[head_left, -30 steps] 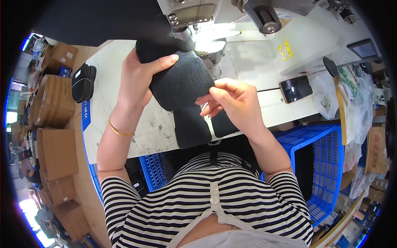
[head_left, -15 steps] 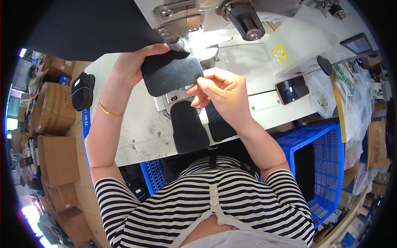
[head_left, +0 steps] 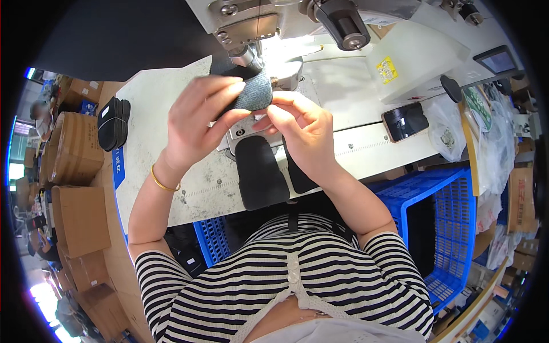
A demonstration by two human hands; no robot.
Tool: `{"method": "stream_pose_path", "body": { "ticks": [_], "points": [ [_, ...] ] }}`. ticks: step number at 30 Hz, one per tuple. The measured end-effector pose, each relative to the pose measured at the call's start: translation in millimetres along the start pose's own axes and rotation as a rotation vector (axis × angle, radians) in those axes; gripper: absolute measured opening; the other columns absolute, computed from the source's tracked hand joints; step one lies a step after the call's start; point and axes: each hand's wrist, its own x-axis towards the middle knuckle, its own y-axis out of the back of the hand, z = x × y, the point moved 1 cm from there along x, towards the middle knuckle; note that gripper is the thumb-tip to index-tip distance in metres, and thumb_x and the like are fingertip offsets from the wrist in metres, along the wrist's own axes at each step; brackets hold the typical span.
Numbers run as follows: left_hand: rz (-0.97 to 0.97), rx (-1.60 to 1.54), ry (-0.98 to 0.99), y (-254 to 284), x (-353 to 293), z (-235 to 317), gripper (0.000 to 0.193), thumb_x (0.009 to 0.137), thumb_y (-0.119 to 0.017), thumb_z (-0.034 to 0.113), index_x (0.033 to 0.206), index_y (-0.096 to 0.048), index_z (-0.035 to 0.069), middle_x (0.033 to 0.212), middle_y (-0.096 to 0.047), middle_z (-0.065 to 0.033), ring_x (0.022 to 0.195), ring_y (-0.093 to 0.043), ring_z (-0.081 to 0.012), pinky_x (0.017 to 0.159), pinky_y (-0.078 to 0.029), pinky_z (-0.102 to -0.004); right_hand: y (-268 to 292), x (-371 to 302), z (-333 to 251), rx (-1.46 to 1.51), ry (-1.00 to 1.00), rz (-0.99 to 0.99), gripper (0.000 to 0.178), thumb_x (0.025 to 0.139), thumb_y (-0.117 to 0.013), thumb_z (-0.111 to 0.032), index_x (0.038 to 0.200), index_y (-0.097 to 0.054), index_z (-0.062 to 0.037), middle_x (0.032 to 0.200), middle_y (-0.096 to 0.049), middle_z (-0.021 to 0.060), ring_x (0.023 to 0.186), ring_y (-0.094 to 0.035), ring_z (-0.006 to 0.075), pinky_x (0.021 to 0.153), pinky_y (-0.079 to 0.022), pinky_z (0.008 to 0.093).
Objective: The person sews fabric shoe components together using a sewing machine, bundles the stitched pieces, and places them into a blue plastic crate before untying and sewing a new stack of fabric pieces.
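A dark grey-black textured fabric piece [head_left: 258, 94] with rounded corners sits under the needle area of a sewing machine [head_left: 249, 31]. My left hand [head_left: 200, 117] is closed on its near left part, fingers over the top and thumb at the near edge, slightly blurred. At the near right corner my right hand [head_left: 306, 126] pinches the same piece between thumb and forefinger, its other fingers curled below. Just nearer to me, a black rounded pad [head_left: 260, 174] lies on the table's front edge. Beside it is a second black pad [head_left: 298, 171], partly covered by my right hand and forearm.
A banded stack of black pads [head_left: 114, 124] lies at the table's left end. To the right are a phone [head_left: 405, 122] and a clear plastic bag [head_left: 445, 134]. A blue crate [head_left: 403, 197] stands below the right front edge. Cardboard boxes [head_left: 83, 220] line the left.
My left hand has shifted from the piece's far left edge to its near side, fingers now over it. The piece has turned and slid further under the machine head. The right hand keeps its pinch.
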Motion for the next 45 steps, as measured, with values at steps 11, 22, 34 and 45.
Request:
{"method": "stream_pose_path", "body": {
  "ticks": [11,22,34,45],
  "points": [
    [0.012,0.169,-0.175,-12,3,10,0.039,0.068,-0.068,-0.001,0.107,-0.068,-0.004,0.103,-0.067,-0.0129,0.095,-0.065,-0.0295,0.077,-0.058,-0.0358,-10,-9,10,0.330,-0.088,-0.124,0.036,0.095,-0.048,-0.003,0.129,-0.054,0.0046,0.118,-0.065,0.0112,0.107,-0.064,0.0161,0.086,-0.054,0.0279],
    [-0.033,-0.080,-0.109,-5,5,-7,0.036,0.071,-0.066,-0.006,0.107,-0.067,-0.002,0.109,-0.068,-0.0133,0.092,-0.066,-0.0285,0.079,-0.056,-0.0350,-13,-11,12,0.310,-0.048,-0.114,0.040,0.095,-0.048,-0.005,0.134,-0.048,0.0065,0.125,-0.061,0.0189,0.114,-0.063,0.0268,0.087,-0.057,0.0345],
    [0.002,-0.207,0.138,-8,8,3,0.037,0.072,-0.078,0.003,0.108,-0.068,-0.001,0.105,-0.066,-0.0116,0.094,-0.066,-0.0264,0.081,-0.055,-0.0320,-14,-12,11,0.346,-0.069,-0.095,0.043,0.092,-0.049,0.000,0.134,-0.050,0.0034,0.121,-0.062,0.0102,0.109,-0.062,0.0153,0.086,-0.055,0.0284],
    [0.070,0.121,-0.177,-15,5,13,0.039,0.059,-0.072,0.000,0.098,-0.069,-0.004,0.101,-0.066,-0.0119,0.088,-0.066,-0.0266,0.073,-0.057,-0.0321,-14,-14,11,0.312,-0.081,-0.106,0.045,0.092,-0.046,0.002,0.137,-0.045,0.0081,0.126,-0.060,0.0184,0.116,-0.060,0.0232,0.088,-0.057,0.0347]
  ]
}}
